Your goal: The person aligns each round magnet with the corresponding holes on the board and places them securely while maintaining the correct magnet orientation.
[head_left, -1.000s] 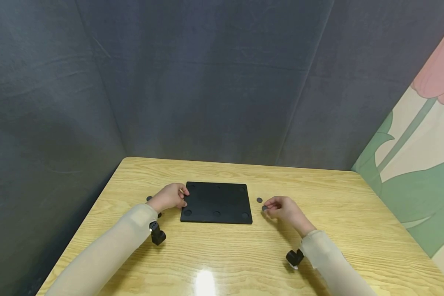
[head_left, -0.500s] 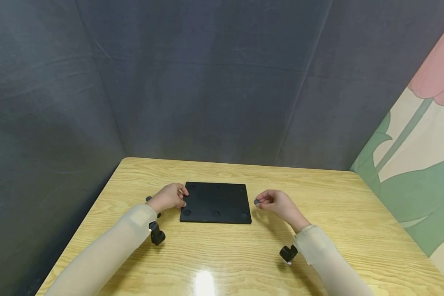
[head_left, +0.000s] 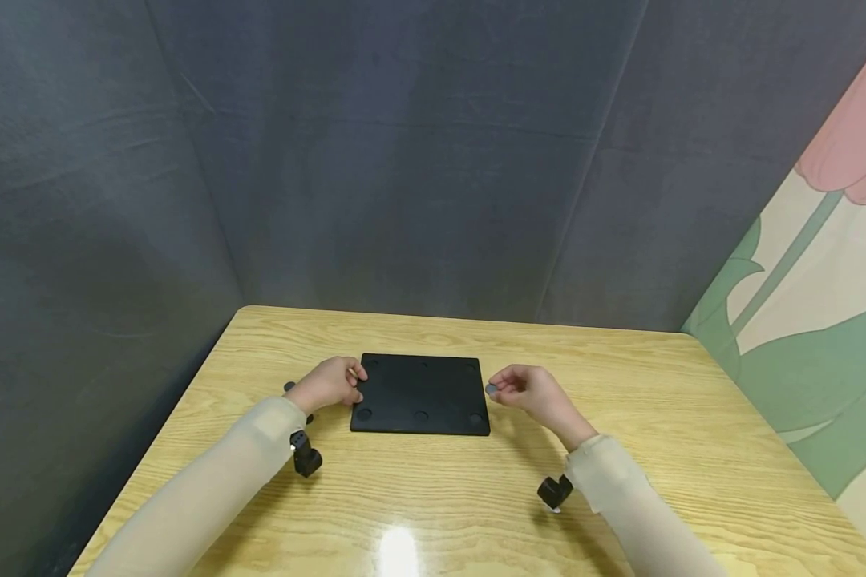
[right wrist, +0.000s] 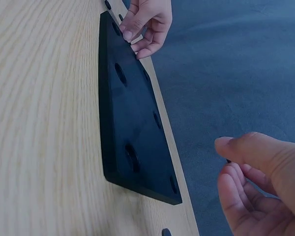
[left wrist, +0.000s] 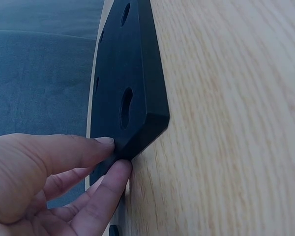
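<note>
Pinching a small disc point(head_left: 491, 389), right fingers point(right wrist: 231, 189) nearly meet while left fingers point(left wrist: 102, 196) grip the black board point(head_left: 426, 393).

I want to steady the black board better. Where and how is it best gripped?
Probably the right edge of the black board, approached from the right, pressing its exposed side wall: it lies flat, leaving little to get beneath, and the left grip holds the opposite edge.

Long, pale cream sleeves point(head_left: 209, 482) are worn with a small, blocky black camera point(head_left: 307, 457) on each.
</note>
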A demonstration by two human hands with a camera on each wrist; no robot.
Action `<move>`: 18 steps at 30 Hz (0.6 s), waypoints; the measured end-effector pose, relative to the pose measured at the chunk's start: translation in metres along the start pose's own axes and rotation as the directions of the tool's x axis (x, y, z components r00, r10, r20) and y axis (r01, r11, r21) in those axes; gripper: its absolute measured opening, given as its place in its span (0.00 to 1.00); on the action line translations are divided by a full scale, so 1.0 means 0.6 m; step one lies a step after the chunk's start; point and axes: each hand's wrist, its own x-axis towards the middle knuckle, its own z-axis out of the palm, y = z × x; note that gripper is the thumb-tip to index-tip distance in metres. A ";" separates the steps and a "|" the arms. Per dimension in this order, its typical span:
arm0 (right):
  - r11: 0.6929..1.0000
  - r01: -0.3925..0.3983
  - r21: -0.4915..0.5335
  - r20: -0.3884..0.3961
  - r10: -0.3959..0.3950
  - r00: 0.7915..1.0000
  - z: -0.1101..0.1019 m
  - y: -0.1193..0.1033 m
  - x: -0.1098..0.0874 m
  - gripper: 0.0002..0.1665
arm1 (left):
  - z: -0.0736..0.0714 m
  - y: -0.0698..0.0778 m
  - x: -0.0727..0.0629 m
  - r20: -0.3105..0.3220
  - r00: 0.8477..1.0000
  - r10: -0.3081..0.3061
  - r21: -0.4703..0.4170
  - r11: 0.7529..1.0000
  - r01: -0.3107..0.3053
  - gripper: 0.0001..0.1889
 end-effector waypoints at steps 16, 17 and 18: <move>0.999 0.034 0.042 0.026 -0.035 0.999 0.019 0.006 0.002 0.13 | 0.001 0.001 0.001 -0.004 1.000 0.000 -0.001 1.000 0.000 0.16; 0.998 0.036 0.045 0.028 -0.037 0.999 0.020 0.007 0.002 0.13 | 0.001 0.001 0.001 -0.004 1.000 0.001 -0.002 1.000 -0.001 0.16; 0.998 0.036 0.046 0.028 -0.037 0.999 0.021 0.007 0.002 0.12 | 0.001 0.001 0.001 -0.004 1.000 0.000 -0.004 1.000 0.000 0.16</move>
